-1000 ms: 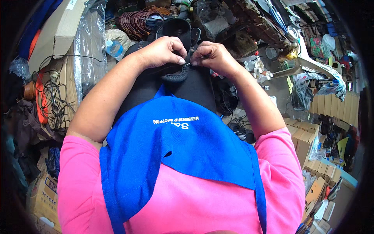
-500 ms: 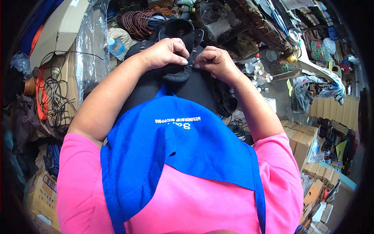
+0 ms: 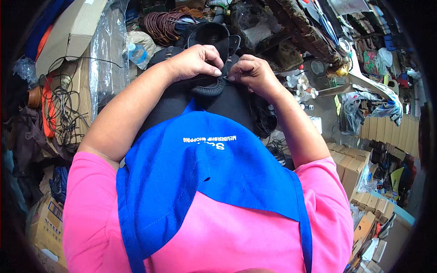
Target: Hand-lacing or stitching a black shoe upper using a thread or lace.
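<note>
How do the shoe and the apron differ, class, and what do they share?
The shoe is black; the apron is bright blue with white lettering.
The shoe looks smaller, while the apron spreads broadly over the pink shirt.
The left hand and right hand are at the shoe; neither touches the apron.
Shared: both sit near the picture's middle, left to right.

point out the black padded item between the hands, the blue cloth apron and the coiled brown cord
Black padded item (image 3: 208, 89): head view, its ribbed near edge
Blue cloth apron (image 3: 227, 175): head view, its front
Coiled brown cord (image 3: 159, 25): head view, its bundled strands
</note>
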Motion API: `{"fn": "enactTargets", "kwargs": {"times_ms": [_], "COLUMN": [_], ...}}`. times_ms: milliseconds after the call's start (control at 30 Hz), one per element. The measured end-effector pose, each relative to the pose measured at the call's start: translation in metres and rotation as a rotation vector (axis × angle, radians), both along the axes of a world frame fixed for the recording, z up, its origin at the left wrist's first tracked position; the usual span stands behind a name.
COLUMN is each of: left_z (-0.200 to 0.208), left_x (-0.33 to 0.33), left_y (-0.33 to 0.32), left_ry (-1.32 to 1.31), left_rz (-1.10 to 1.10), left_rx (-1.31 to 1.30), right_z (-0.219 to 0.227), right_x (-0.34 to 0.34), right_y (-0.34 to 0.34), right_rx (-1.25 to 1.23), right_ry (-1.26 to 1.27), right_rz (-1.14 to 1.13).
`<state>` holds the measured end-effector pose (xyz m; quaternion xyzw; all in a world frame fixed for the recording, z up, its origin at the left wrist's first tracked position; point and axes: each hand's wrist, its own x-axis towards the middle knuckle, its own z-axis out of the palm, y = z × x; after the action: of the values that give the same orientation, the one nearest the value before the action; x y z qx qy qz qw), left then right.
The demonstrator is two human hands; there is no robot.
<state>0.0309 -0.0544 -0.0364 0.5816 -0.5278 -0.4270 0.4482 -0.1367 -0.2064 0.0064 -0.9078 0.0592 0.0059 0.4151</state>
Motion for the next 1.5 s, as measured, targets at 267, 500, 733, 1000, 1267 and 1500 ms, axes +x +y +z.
{"fn": "enactTargets", "kwargs": {"times_ms": [267, 500, 733, 1000, 1267, 1500], "left_z": [-0.001, -0.002, 0.002, 0.013, 0.014, 0.02], "left_x": [0.0, 0.0, 0.001, 0.005, 0.005, 0.002], "left_y": [-0.001, 0.0, -0.002, -0.001, -0.003, -0.001], "left_ry": [0.082, 0.169, -0.083, -0.198, -0.275, -0.512], "left_rz": [-0.008, -0.01, -0.061, -0.191, -0.231, -0.218], "left_rx": [0.015, 0.015, -0.016, 0.004, 0.036, -0.049], "right_z": [-0.009, -0.011, -0.011, -0.004, 0.021, 0.039], "right_x": [0.006, 0.002, -0.017, -0.022, -0.012, 0.012], "right_y": [-0.012, -0.002, 0.009, 0.016, 0.025, 0.053], "right_rx": [0.059, 0.224, -0.022, -0.264, -0.529, -0.953], "right_ry": [-0.011, 0.068, -0.059, -0.134, -0.077, 0.059], "right_rz": [0.069, -0.076, -0.066, -0.002, 0.163, 0.339]}}
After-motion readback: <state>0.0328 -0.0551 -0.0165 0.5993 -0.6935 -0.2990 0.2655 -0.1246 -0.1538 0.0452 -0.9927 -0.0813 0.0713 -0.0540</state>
